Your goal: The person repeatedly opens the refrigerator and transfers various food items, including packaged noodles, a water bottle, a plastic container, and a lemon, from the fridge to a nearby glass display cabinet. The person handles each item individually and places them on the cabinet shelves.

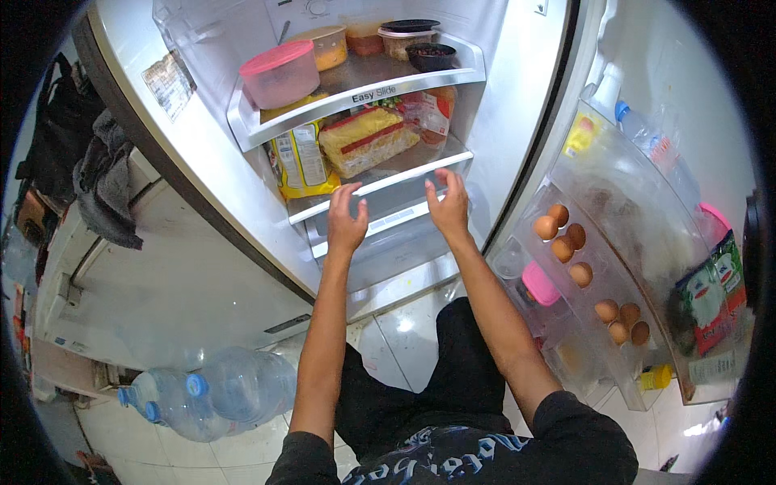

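Observation:
Both of my hands reach toward the lower shelf of an open refrigerator (pixel 509 91). My left hand (pixel 348 218) is empty, fingers apart, in front of the shelf's white front edge (pixel 388 187). To its right, my right hand (pixel 448 203) is also empty, with thumb and fingers spread. Just beyond them on that shelf lies a clear-wrapped package of yellowish food with a red band (pixel 370 142). A yellow packet (pixel 306 160) leans at its left, and a clear red-labelled package (pixel 431 115) stands behind at the right. Beneath my hands is a translucent drawer (pixel 394 251).
The upper shelf holds a pink-lidded container (pixel 282 76), a yellow-filled tub (pixel 327 48) and a black bowl (pixel 431 57). At right, the open door's racks (pixel 612 267) carry several eggs (pixel 562 248) and a green-red packet (pixel 715 291). Large water bottles (pixel 242 388) stand on the floor at left.

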Action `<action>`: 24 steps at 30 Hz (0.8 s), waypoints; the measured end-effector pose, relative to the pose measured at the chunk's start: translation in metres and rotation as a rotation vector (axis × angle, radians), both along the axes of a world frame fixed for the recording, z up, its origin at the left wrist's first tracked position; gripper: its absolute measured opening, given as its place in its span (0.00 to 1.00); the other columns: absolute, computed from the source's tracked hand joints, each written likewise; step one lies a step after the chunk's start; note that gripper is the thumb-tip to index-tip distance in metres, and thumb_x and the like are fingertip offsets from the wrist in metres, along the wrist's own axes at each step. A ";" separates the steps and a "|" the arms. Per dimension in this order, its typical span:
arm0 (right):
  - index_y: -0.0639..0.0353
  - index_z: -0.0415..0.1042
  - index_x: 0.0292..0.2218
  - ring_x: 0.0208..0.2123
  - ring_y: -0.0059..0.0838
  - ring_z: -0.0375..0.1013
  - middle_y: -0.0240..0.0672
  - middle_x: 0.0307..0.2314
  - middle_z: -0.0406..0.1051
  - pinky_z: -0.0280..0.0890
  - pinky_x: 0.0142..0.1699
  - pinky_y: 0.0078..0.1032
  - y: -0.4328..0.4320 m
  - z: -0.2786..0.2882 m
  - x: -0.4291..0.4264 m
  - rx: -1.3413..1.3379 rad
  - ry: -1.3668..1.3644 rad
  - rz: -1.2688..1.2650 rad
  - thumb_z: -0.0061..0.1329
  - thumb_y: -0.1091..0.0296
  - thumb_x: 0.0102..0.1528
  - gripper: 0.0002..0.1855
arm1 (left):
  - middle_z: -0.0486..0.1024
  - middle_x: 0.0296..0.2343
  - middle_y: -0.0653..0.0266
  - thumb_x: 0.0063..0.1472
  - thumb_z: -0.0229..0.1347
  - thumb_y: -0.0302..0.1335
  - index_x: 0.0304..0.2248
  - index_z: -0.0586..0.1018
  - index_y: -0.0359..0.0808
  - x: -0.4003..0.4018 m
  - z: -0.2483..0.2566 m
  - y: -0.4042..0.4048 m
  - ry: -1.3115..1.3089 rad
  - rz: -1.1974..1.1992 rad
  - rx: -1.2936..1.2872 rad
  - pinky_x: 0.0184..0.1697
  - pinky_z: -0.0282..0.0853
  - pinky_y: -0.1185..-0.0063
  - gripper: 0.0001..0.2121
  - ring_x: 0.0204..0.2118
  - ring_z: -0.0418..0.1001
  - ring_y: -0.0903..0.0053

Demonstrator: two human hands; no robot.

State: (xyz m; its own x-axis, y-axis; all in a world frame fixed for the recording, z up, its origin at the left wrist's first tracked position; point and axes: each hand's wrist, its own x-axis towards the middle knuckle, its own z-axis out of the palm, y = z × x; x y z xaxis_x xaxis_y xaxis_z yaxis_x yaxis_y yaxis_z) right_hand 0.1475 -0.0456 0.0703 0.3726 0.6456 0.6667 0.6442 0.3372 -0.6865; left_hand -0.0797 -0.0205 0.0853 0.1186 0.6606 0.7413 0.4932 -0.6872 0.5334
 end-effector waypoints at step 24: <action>0.61 0.69 0.46 0.33 0.26 0.75 0.37 0.33 0.74 0.70 0.36 0.24 -0.261 0.261 -0.050 -0.377 0.353 0.025 0.53 0.69 0.55 0.17 | 0.74 0.40 0.56 0.57 0.53 0.19 0.45 0.74 0.32 0.036 0.240 -0.188 -0.141 -0.282 -0.579 0.44 0.69 0.73 0.14 0.44 0.73 0.67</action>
